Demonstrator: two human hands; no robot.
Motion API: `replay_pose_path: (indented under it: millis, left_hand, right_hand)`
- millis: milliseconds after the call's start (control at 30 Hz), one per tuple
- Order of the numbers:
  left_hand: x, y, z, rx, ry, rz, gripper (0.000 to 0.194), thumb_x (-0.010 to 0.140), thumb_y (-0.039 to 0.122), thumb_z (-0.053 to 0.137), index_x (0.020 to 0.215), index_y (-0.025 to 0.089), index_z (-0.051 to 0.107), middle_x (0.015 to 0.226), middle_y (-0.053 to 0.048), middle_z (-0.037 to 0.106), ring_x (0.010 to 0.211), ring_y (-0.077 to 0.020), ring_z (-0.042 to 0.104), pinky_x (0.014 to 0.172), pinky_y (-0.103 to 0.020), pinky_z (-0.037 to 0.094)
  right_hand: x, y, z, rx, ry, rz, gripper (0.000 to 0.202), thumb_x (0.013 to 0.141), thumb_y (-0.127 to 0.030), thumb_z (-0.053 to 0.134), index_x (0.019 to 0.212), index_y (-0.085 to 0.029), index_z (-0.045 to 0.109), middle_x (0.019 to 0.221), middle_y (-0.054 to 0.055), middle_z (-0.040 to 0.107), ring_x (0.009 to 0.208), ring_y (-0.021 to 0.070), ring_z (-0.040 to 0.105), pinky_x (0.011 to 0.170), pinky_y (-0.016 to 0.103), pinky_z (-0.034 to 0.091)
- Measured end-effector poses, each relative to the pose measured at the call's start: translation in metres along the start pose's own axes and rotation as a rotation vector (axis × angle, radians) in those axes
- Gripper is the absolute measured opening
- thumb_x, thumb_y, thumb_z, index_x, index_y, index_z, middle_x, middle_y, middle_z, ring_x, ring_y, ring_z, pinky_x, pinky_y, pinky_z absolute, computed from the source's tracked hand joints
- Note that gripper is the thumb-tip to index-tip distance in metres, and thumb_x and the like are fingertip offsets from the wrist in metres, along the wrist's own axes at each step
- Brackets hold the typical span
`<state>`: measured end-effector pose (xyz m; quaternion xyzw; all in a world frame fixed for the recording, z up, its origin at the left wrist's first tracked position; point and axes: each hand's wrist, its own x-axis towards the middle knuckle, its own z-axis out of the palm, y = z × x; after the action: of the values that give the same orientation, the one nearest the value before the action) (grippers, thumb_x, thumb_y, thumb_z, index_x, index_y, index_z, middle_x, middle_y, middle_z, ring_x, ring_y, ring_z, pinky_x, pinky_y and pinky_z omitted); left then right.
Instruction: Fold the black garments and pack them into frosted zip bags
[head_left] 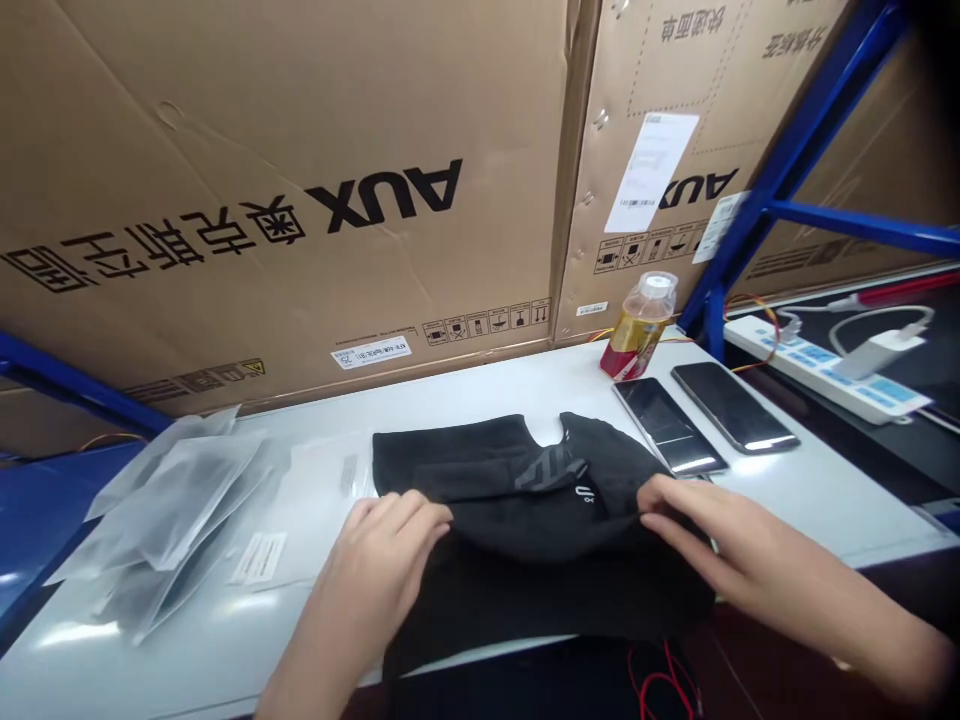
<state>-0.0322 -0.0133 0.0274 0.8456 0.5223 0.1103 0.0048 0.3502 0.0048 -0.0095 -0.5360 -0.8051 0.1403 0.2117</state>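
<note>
A black garment (480, 455) with a small white logo lies partly folded on the white tabletop, its near part draping over the front edge. On its left side my left hand (394, 545) pinches the fabric, fingers closed. My right hand (697, 525) grips the cloth on the right between thumb and fingers. Between the two hands the raised fabric sags slightly. What kind of garment it is, I cannot tell for certain. Left of it lies a clear plastic bag (307, 510) with a white label (259, 558).
Several frosted plastic bags (176, 490) are piled at the left. Two phones (667, 425) and a drink bottle (637, 325) stand or lie at the right, near a power strip (825, 365). Large cardboard boxes (300, 110) and blue metal posts (795, 150) border the table (480, 390).
</note>
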Motion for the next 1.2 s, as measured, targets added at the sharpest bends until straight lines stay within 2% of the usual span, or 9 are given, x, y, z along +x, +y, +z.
replay_pose_path:
  millis: [133, 233, 400, 600, 767, 867, 933, 1067, 1200]
  left_hand:
    - [0.037, 0.002, 0.018, 0.159, -0.007, -0.099, 0.027, 0.099, 0.006, 0.049, 0.102, 0.021, 0.071, 0.103, -0.008, 0.072, 0.094, -0.0284, 0.067, 0.084, -0.046, 0.051]
    - [0.045, 0.028, 0.035, 0.120, 0.043, -0.024, 0.052, 0.091, -0.007, 0.046, 0.127, 0.023, 0.068, 0.137, -0.009, 0.068, 0.129, -0.0305, 0.060, 0.108, -0.053, 0.046]
    - [0.039, 0.063, 0.062, -0.105, -0.031, 0.240, 0.051, 0.107, 0.032, 0.055, 0.157, 0.031, 0.046, 0.165, -0.003, 0.048, 0.156, -0.0285, 0.040, 0.127, -0.058, 0.034]
    - [0.044, 0.070, 0.065, -0.157, -0.091, 0.227, 0.052, 0.110, 0.044, 0.048, 0.158, 0.026, 0.046, 0.167, -0.004, 0.045, 0.160, -0.0297, 0.032, 0.129, -0.059, 0.032]
    - [0.058, 0.095, 0.075, -0.212, -0.098, 0.223, 0.058, 0.109, 0.055, 0.044, 0.157, 0.023, 0.048, 0.165, -0.008, 0.048, 0.158, -0.0308, 0.037, 0.130, -0.060, 0.029]
    - [0.062, 0.104, 0.077, -0.247, -0.108, 0.201, 0.061, 0.108, 0.056, 0.044, 0.157, 0.021, 0.048, 0.165, -0.010, 0.047, 0.158, -0.0321, 0.036, 0.131, -0.061, 0.029]
    - [0.057, 0.101, 0.070, -0.248, -0.118, 0.198, 0.061, 0.107, 0.053, 0.049, 0.159, 0.020, 0.046, 0.165, -0.010, 0.047, 0.159, -0.0333, 0.032, 0.130, -0.063, 0.029]
    - [0.028, 0.067, 0.044, -0.208, -0.121, 0.138, 0.043, 0.104, 0.037, 0.060, 0.145, 0.024, 0.062, 0.152, -0.010, 0.063, 0.150, -0.0339, 0.048, 0.125, -0.066, 0.037]
    - [-0.002, 0.026, 0.032, -0.218, -0.037, 0.049, 0.033, 0.107, 0.024, 0.052, 0.135, 0.027, 0.070, 0.139, -0.004, 0.073, 0.130, -0.0247, 0.069, 0.118, -0.051, 0.051]
  right_hand:
    - [0.030, 0.008, 0.028, -0.152, -0.003, -0.040, 0.027, 0.106, -0.040, 0.048, 0.091, -0.025, 0.064, 0.096, 0.008, 0.067, 0.084, 0.0264, 0.063, 0.076, 0.041, 0.052]
    - [0.031, 0.015, 0.046, -0.162, 0.067, -0.028, 0.023, 0.106, -0.040, 0.049, 0.099, -0.024, 0.065, 0.104, 0.009, 0.066, 0.092, 0.0271, 0.062, 0.082, 0.043, 0.052]
    - [0.004, 0.028, 0.043, -0.171, 0.224, 0.095, 0.044, 0.101, -0.060, 0.055, 0.124, -0.025, 0.065, 0.120, 0.013, 0.065, 0.110, 0.0346, 0.061, 0.094, 0.053, 0.049]
    - [-0.019, 0.033, 0.034, -0.175, 0.197, 0.166, 0.046, 0.095, -0.071, 0.055, 0.098, -0.027, 0.065, 0.115, 0.013, 0.067, 0.103, 0.0362, 0.063, 0.087, 0.053, 0.051]
    - [-0.006, 0.003, 0.021, -0.087, 0.123, 0.330, 0.033, 0.096, -0.060, 0.062, 0.095, -0.029, 0.053, 0.080, 0.003, 0.066, 0.063, 0.0251, 0.064, 0.056, 0.038, 0.049]
    - [0.019, -0.037, 0.019, -0.080, 0.318, 0.260, 0.029, 0.099, -0.047, 0.059, 0.120, -0.027, 0.054, 0.113, 0.013, 0.069, 0.091, 0.0332, 0.072, 0.068, 0.043, 0.056]
    - [0.034, -0.067, 0.027, -0.050, 0.379, 0.162, 0.039, 0.103, -0.036, 0.052, 0.140, -0.025, 0.049, 0.127, 0.018, 0.065, 0.107, 0.0358, 0.071, 0.080, 0.047, 0.059]
    - [0.042, -0.101, 0.056, 0.085, 0.187, -0.084, 0.062, 0.105, -0.034, 0.053, 0.162, -0.023, 0.032, 0.132, 0.018, 0.069, 0.116, 0.0354, 0.070, 0.095, 0.053, 0.060]
    - [0.033, -0.090, 0.059, 0.306, 0.091, -0.136, 0.041, 0.108, -0.029, 0.046, 0.148, -0.029, 0.055, 0.134, 0.009, 0.072, 0.120, 0.0271, 0.071, 0.101, 0.044, 0.060]
